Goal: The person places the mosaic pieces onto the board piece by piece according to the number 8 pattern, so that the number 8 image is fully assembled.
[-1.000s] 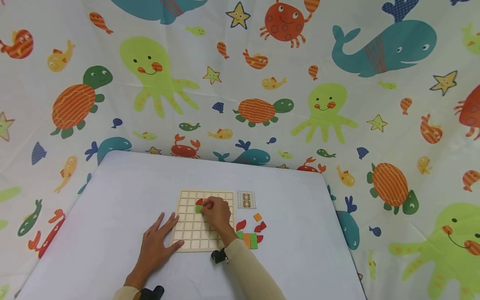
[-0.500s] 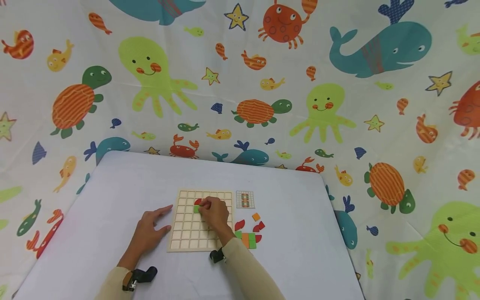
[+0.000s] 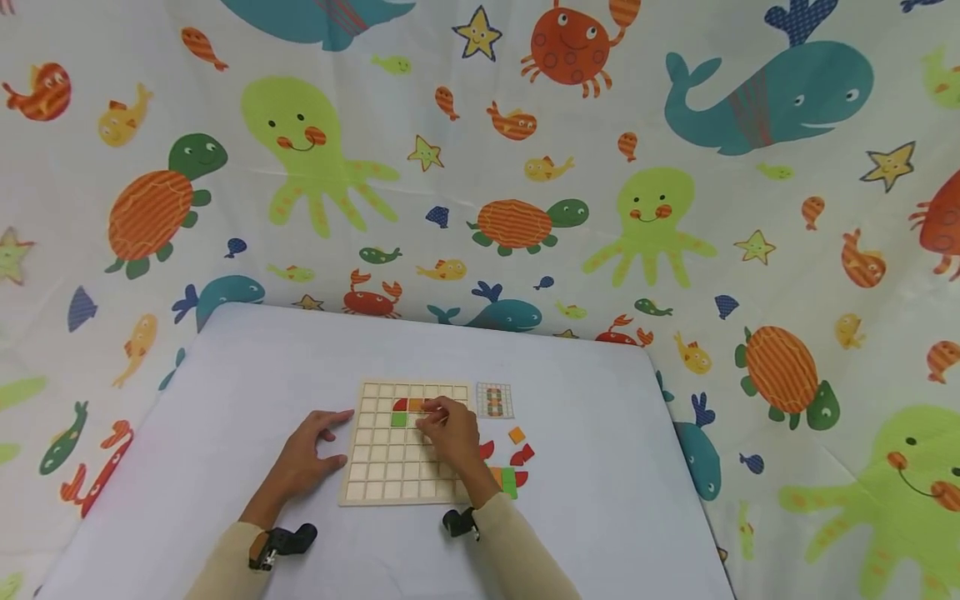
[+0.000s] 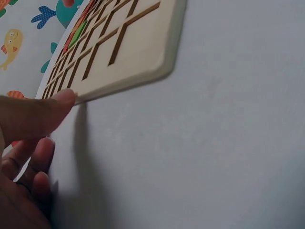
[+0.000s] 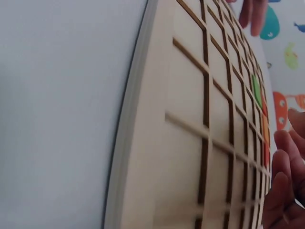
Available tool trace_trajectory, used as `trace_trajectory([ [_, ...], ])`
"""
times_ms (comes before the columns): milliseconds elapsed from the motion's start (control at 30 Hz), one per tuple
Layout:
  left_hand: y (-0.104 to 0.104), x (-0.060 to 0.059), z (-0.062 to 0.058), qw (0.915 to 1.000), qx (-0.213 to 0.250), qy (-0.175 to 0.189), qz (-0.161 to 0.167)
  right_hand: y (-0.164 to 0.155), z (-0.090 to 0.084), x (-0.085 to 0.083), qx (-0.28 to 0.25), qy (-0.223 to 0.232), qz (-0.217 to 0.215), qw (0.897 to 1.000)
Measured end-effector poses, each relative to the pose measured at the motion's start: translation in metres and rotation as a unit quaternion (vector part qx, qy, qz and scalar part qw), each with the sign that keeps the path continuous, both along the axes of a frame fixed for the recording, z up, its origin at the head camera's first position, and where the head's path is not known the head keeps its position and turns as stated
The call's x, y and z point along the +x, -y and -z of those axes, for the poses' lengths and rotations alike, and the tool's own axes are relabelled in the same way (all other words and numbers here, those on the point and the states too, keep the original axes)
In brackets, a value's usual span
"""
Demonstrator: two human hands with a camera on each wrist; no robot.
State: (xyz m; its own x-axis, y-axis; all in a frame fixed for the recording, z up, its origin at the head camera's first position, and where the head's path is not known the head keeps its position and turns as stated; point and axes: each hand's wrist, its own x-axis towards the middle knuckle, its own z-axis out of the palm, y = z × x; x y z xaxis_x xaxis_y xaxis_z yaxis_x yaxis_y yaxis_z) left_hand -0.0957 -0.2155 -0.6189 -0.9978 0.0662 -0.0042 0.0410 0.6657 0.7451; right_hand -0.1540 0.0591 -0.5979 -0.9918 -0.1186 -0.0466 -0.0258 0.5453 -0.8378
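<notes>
Now the right hand (image 3: 448,432) presses its curled fingertips on an orange tile (image 3: 417,405) in the wooden grid board (image 3: 378,479), beside the red and green ones. Left hand (image 3: 307,454), fingers relaxed, steadies the board's edge. Likely next: fetching another loose tile (image 3: 516,434) off the tabletop (image 3: 247,375).

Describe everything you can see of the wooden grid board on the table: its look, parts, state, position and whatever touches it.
The wooden grid board is a pale, square, thin slab lying flat on the white table, its face divided by grooves into rows of small square cells. Most cells are bare; near the top sit a red piece, an orange piece and a green piece. The left hand touches its left edge with a fingertip; the right hand rests over its upper right part, fingers at the orange piece.
</notes>
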Motion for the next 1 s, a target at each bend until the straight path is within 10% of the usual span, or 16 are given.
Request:
trace_trajectory([
  [533,-0.004,-0.003,0.002,0.9997,-0.006,0.024,0.004,-0.099,-0.008,0.018,0.004,0.011,0.109,0.994],
  [1000,-0.004,0.0,0.003,0.9998,-0.006,0.015,0.006,-0.116,-0.003,0.052,0.057,0.057,0.036,0.996],
])
